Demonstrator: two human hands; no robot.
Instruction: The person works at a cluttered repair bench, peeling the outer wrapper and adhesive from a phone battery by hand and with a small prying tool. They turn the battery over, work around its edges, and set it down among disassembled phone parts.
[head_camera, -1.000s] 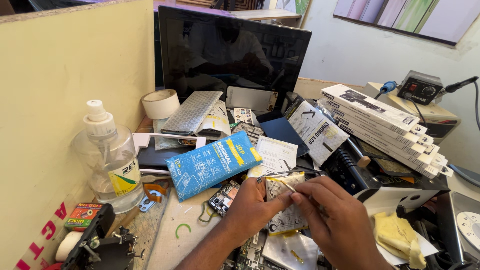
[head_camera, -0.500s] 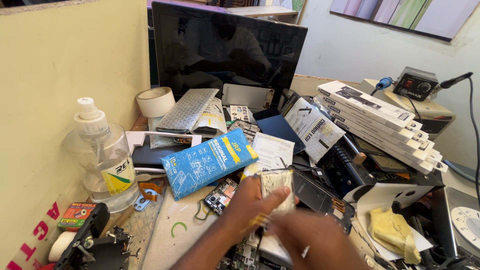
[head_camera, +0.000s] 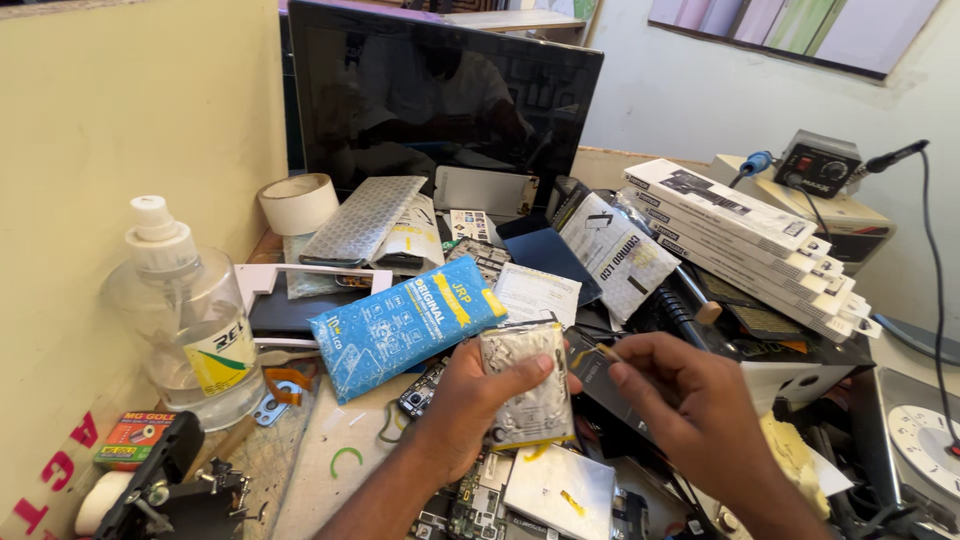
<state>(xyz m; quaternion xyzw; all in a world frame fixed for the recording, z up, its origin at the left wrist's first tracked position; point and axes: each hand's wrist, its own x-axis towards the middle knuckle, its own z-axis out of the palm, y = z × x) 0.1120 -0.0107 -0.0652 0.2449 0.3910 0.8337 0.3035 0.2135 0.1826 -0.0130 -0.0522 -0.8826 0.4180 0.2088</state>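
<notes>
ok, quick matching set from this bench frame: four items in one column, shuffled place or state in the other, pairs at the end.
Items
1. silver foil pouch
2. roll of white tape
3. clear pump bottle
4. stack of white boxes

Places or states
A. stands upright at the left, by the yellow wall
B. piled at the right, behind the right hand
C. held up in the left hand
D. lies at the lower left corner of the dark monitor

Pairs: 1-C, 2-D, 3-A, 4-B
</notes>
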